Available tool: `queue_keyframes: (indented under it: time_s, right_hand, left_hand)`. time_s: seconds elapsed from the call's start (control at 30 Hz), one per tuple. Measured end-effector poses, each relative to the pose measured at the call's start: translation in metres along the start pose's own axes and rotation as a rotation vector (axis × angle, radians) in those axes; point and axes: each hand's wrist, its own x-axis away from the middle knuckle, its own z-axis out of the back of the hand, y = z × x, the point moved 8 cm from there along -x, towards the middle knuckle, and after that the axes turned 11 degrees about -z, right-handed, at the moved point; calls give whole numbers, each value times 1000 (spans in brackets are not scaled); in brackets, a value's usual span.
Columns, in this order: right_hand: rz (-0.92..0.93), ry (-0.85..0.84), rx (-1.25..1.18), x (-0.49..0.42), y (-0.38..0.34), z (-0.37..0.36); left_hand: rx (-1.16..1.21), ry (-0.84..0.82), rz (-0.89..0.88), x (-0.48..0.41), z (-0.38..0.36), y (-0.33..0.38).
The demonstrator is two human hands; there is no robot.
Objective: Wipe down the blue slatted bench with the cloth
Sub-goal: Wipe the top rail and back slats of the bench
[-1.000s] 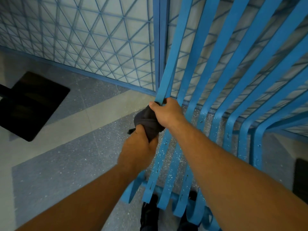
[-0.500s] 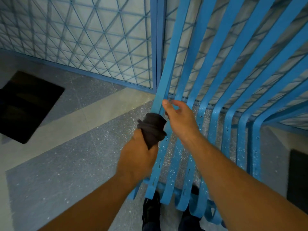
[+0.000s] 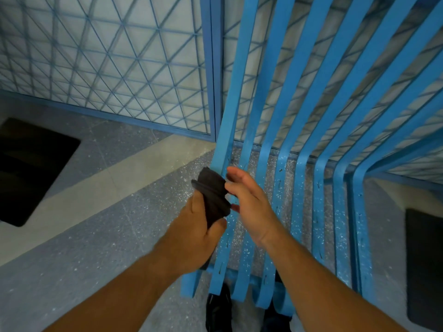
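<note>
The blue slatted bench (image 3: 318,130) fills the right half of the view, its curved metal slats running from the backrest down to the seat's front edge. A dark bunched cloth (image 3: 214,195) wraps the leftmost slat where backrest bends into seat. My left hand (image 3: 199,230) grips the cloth from below. My right hand (image 3: 249,200) is just right of the cloth, fingers straight and spread, fingertips at the cloth's edge and holding nothing.
A blue mesh fence panel (image 3: 107,61) stands behind and left of the bench. Speckled grey floor with a pale stripe (image 3: 84,188) lies to the left. Dark mats lie at far left (image 3: 31,168) and far right (image 3: 424,264). My shoes (image 3: 219,310) show under the seat's front.
My right hand has let go of the slat and cloth and opened beside them. My left hand has slid the cloth down the leftmost slat toward the seat.
</note>
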Motion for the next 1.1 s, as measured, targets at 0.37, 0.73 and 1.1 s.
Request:
queue_keyframes:
  time_s: [0.37, 0.73, 1.1]
  right_hand:
    - [-156, -239, 16, -3, 25, -15]
    - [-263, -169, -2, 0, 27, 9]
    - [-280, -98, -26, 16, 21, 16]
  left_hand:
    - [628, -108, 694, 18, -2, -76]
    - [1100, 141, 742, 43, 2, -89]
    - [805, -22, 656, 25, 36, -56]
